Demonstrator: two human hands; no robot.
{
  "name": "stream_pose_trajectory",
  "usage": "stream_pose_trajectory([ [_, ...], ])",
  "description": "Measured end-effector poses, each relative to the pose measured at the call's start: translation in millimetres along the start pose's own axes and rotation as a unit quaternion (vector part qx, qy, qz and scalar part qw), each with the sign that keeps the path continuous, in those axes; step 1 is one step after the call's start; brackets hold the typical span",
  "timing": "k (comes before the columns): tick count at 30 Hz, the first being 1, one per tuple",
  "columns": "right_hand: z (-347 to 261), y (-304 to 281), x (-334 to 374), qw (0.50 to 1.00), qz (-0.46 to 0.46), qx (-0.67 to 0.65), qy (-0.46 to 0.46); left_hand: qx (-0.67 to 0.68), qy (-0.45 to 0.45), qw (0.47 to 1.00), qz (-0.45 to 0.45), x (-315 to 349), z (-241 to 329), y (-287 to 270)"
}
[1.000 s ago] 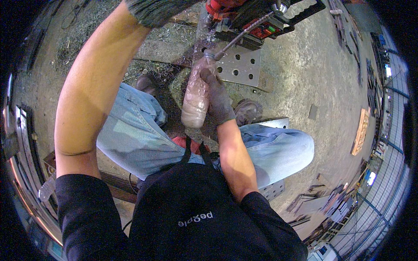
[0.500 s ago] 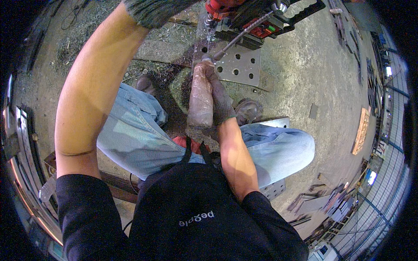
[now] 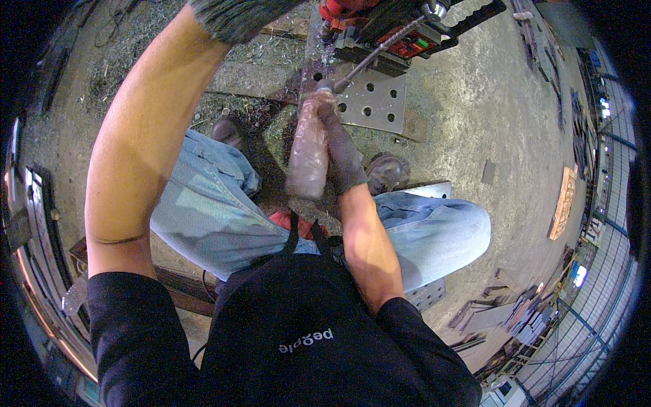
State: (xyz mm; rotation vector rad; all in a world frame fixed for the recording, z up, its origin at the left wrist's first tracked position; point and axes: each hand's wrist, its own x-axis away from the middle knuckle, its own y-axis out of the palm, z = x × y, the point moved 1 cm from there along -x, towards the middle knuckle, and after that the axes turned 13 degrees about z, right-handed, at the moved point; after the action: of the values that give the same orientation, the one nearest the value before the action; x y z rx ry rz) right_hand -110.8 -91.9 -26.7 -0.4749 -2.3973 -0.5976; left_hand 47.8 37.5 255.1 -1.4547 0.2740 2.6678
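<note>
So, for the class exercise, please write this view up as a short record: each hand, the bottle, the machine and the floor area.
Left hand: gloved, cut off by top edge; grip hidden
Right hand: gloved, holding plastic bottle
Bottle position: between the knees, neck pointing away from person
Machine: red and black, with slanting rod
Floor area: perforated metal plate, boots

The bottle [image 3: 309,152] is brownish, the machine [image 3: 376,32] red and black.

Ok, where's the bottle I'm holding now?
In the head view, the bottle is slightly above and left of centre, in your gloved right hand, neck toward the holed metal plate.
</note>
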Motion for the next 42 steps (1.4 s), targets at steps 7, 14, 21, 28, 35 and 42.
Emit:
stream_pose_trajectory([
  [7,-25.0,14.6,29.0,0.996,0.028,-0.058,-0.063,0.005,0.004,1.000,0.000,-1.4,0.2,1.3],
  [14,-26.0,14.5,31.7,0.996,0.026,-0.085,-0.030,0.010,0.004,1.000,-0.001,-2.7,-0.5,1.0],
  [21,-14.7,9.6,22.5,0.994,0.007,-0.095,-0.062,0.016,0.005,1.000,0.001,-3.1,-0.6,1.6],
  [28,-27.7,17.3,32.1,0.992,0.046,0.037,-0.115,0.012,0.005,1.000,0.002,-3.2,-0.5,-0.5],
  [35,-25.8,16.6,30.8,0.993,0.060,0.038,-0.096,0.022,0.004,1.000,0.001,-3.7,-1.4,-2.0],
  [42,-25.4,15.2,28.6,0.999,0.004,0.015,-0.031,0.062,0.005,0.998,0.003,-6.3,-7.7,-7.0],
])
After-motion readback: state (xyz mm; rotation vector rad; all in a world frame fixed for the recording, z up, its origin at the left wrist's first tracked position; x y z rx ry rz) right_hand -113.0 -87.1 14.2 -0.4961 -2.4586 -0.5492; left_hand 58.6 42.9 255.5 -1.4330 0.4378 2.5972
